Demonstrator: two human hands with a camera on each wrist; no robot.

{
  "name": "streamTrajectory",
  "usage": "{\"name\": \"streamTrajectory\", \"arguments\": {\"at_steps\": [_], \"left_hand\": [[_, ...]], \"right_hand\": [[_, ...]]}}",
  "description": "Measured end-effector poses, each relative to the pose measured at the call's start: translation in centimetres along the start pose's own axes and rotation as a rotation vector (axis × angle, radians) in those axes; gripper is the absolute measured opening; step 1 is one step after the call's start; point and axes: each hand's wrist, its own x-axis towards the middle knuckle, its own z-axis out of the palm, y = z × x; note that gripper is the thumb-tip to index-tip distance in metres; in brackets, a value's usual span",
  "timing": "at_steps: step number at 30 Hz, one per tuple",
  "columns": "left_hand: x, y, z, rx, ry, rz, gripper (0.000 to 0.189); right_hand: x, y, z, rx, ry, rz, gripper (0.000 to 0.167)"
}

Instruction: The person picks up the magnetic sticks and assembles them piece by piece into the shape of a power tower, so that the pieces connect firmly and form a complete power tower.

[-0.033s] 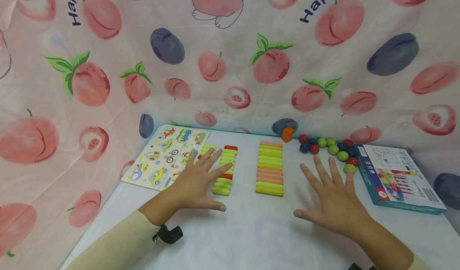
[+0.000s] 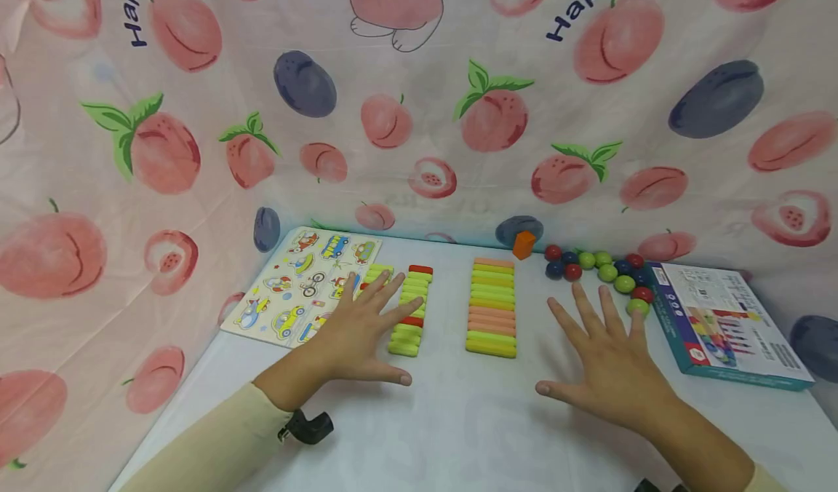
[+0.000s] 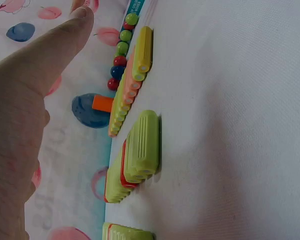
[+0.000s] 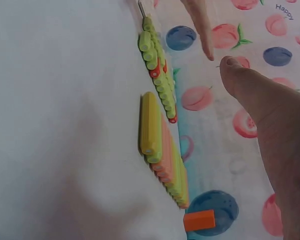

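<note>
Nothing visibly differs from the earlier head view: the left hand (image 2: 356, 335), beside lime-and-red ridged plastic sticks (image 2: 409, 331), and the right hand (image 2: 609, 368) spread fingers wide, holding nothing. Yellow, lime and salmon plastic sticks (image 2: 491, 308) lie between them on the white desk (image 2: 484, 419), so handling seems not under way.

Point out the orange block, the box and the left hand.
Orange block (image 4: 199, 220): right wrist view, middle of its visible side.
Box (image 2: 732, 324): head view, printed top.
Left hand (image 2: 353, 338): head view, back of the hand.
</note>
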Motion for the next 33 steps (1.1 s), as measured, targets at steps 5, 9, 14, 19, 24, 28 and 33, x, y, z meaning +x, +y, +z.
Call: {"name": "streamTrajectory", "arguments": {"at_steps": [5,9,14,19,24,28,33], "left_hand": [[0.0,-0.1,0.3,0.007,-0.007,0.003,0.118],[0.1,-0.3,0.2,0.024,0.009,0.009,0.118],[0.0,-0.4,0.1,-0.010,0.019,-0.001,0.100],[-0.3,-0.1,1.2,-0.018,0.004,0.041,0.042],[-0.4,0.2,2.8,0.005,0.005,0.047,0.024],[-0.3,0.5,3.4,-0.010,0.034,0.042,0.022],[0.3,0.6,3.2,-0.006,0.031,0.067,0.019]], "right_hand": [[0.0,0.0,-0.2,0.018,0.004,0.000,0.126],[0.1,0.0,-0.2,0.018,0.019,-0.012,0.125],[0.5,0.3,-0.1,0.028,0.038,-0.007,0.118],[1.5,3.8,0.3,0.165,-0.003,0.129,0.074],[2.3,10.1,2.9,0.153,0.026,0.306,0.063],[2.4,13.3,4.6,0.066,0.050,0.330,0.065],[3.4,15.2,5.0,0.010,0.030,0.335,0.059]]}}
